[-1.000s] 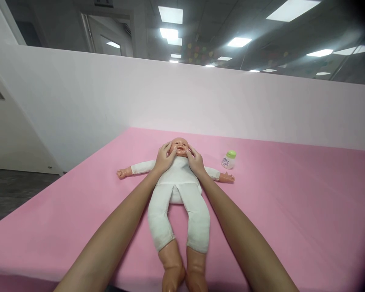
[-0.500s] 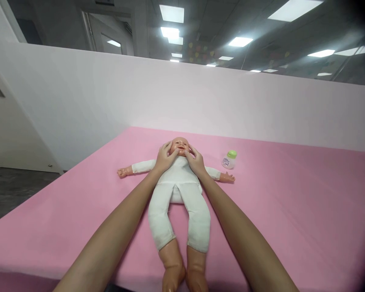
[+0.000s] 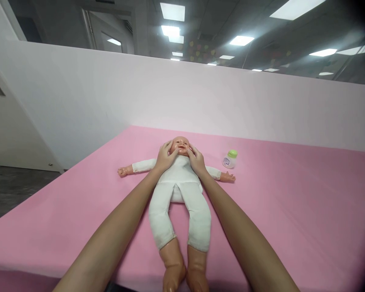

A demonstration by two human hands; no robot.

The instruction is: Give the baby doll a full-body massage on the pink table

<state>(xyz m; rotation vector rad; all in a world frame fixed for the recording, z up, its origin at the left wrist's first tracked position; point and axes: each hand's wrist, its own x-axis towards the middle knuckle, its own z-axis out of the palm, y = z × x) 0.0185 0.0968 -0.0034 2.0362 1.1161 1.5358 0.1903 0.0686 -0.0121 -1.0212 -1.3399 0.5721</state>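
Doll [image 3: 179,182] lies on its back, long axis running away from the person, head far, cupped between left hand [image 3: 165,159] and right hand [image 3: 196,161], fingers spread open on its cheeks.

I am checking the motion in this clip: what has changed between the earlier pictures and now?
Almost nothing has changed. The left hand and the right hand stay on the cheeks of the doll, with fingertips pressed beside its mouth; nothing was grasped or let go. The doll still lies on its back on the pink sheet, and the small bottle stands in the same place.
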